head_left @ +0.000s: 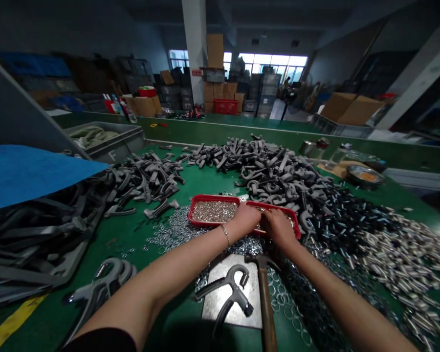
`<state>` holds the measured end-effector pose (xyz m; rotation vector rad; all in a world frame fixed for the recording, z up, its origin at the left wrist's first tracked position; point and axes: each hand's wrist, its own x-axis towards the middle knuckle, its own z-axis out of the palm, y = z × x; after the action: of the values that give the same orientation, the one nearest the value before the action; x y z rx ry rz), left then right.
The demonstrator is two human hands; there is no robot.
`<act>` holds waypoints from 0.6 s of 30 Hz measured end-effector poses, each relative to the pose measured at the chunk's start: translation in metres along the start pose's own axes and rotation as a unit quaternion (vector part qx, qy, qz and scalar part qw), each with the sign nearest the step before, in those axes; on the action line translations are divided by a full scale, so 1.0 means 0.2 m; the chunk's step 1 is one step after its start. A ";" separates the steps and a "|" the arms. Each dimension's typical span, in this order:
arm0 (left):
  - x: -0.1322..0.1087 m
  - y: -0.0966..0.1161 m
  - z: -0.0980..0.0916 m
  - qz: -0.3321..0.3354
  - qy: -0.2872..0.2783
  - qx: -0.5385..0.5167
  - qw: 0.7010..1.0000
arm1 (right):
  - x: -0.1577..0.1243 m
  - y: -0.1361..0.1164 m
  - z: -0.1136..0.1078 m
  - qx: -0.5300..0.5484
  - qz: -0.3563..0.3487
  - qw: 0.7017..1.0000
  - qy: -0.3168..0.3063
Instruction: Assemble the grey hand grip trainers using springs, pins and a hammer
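Note:
Both hands reach over the right-hand red tray (297,226), which holds small metal parts. My left hand (247,217) leans in from the left, its fingers bunched together; what they hold is hidden. Close beside it, my right hand (278,227) has its fingers curled and pressed together at the tray, and their contents are too small to make out. The left-hand red tray (194,222) is filled with tiny metal pieces. Nearer to me, a grey hand gripper with a spring (231,288) lies on a metal plate (254,313), next to a hammer (266,298).
Grey handles (271,166) are heaped behind the trays. Black knobs with bolts (337,215), metal cylinders (392,244) and rings (286,298) spread across the right. Washers (165,234) lie left of the trays. Another assembled hand gripper (102,288) sits beside my left forearm.

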<state>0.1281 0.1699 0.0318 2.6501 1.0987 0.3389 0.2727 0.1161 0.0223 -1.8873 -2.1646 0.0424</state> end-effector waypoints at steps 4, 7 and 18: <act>-0.05 0.01 -0.01 -0.042 0.020 0.002 0.999 | 0.00 0.00 0.03 0.048 0.022 0.998 0.033; -0.07 0.02 -0.04 -0.063 0.048 -0.021 0.997 | 0.03 0.01 0.04 0.091 0.048 0.993 0.052; -0.84 0.05 -0.11 -0.134 0.070 -0.307 0.940 | -0.39 -0.15 -0.16 0.282 -0.001 0.959 -0.018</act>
<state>0.0129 0.0455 0.0371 1.9281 1.1446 0.6916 0.2597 0.0313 0.0450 -1.5551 -1.8996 0.6283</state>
